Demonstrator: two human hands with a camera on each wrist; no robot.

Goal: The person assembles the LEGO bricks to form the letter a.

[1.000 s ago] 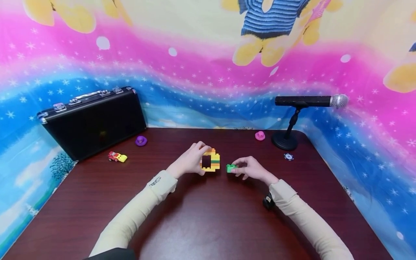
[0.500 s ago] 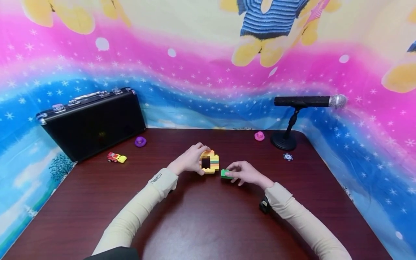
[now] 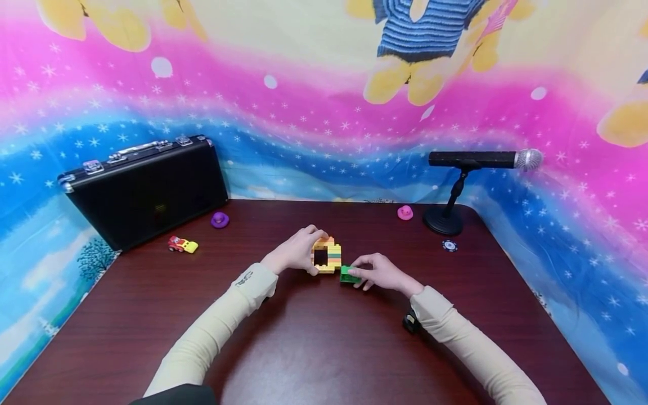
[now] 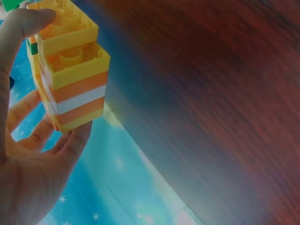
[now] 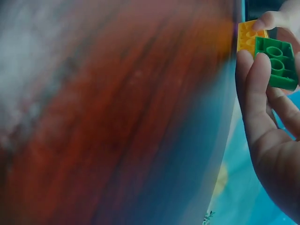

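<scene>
My left hand [image 3: 296, 251] grips a ring of stacked toy building bricks [image 3: 335, 249] by its left side. The bricks are yellow and orange, with a green stripe on the right and a dark opening in the middle. In the left wrist view, the thumb lies on top of the yellow bricks [image 4: 77, 70], with white and orange layers below. Between thumb and fingers, my right hand [image 3: 382, 273] pinches a green brick [image 3: 346, 275] at the ring's lower right corner. The green brick's hollow underside faces the right wrist camera, overlapping a yellow brick [image 5: 246, 35].
A black briefcase [image 3: 147, 197] stands at the back left, near a toy car [image 3: 182, 244] and a purple hat [image 3: 220, 219]. Toward the back right are a pink hat [image 3: 405, 212], a microphone [image 3: 476, 159] on a stand, and a poker chip [image 3: 449, 245]. A patterned cloth hangs behind.
The right hand has carried the green brick left and toward the person, up to the ring's lower right corner. The left hand and the ring have come slightly nearer the person.
</scene>
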